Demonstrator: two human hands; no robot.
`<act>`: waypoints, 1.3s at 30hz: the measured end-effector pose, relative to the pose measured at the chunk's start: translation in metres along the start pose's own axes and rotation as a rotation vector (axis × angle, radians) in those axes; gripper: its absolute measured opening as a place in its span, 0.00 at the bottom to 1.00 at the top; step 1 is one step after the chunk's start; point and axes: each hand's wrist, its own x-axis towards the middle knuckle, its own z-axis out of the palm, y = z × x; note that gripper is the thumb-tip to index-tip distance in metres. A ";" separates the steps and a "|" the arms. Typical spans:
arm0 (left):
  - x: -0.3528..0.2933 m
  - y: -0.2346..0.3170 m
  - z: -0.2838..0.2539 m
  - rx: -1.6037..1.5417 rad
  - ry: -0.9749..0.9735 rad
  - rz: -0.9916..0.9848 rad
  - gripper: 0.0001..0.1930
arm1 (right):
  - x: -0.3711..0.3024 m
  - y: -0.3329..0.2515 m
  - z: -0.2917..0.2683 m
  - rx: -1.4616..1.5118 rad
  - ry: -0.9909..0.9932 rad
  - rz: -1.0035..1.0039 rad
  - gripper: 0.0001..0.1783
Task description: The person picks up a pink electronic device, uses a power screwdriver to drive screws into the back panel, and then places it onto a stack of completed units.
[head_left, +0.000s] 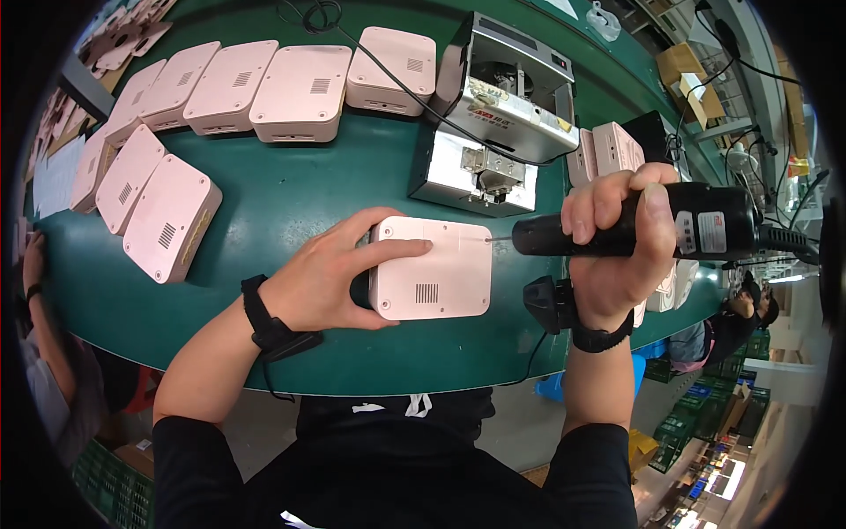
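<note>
A white plastic box [454, 278] with rounded corners, a vent grille and corner screw holes lies in front of me on the green table. My left hand [339, 273] grips its left side, index finger stretched over the top and thumb at the near edge. In my right hand [621, 238] is a black electric screwdriver [718, 220], fingers wrapped round its body. It is held nearly level, and its thin bit points left to the box's far right corner hole. Whether the bit sits in a screw cannot be told.
Similar white boxes [300, 88] stand in a row along the far left. A silver screw feeder machine [493, 115] stands beyond the box, with a black cable crossing in front. More white boxes [615, 145] are at the right. Another person's arm [40, 291] shows at the left edge.
</note>
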 end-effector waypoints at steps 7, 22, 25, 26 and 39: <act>-0.001 -0.002 -0.001 0.022 0.023 0.035 0.39 | -0.006 0.006 -0.004 0.062 -0.048 -0.006 0.12; -0.005 0.000 0.001 0.064 0.038 0.047 0.39 | 0.051 -0.016 0.027 -0.008 0.055 -0.109 0.12; -0.006 -0.001 0.001 0.076 0.050 0.046 0.38 | 0.054 -0.012 0.030 -0.048 0.064 -0.014 0.13; -0.006 -0.001 0.001 0.085 0.052 0.047 0.38 | 0.050 -0.012 0.031 -0.024 0.051 0.007 0.13; -0.007 -0.010 0.005 0.074 0.067 0.085 0.41 | 0.019 -0.004 0.049 0.030 -0.055 0.043 0.13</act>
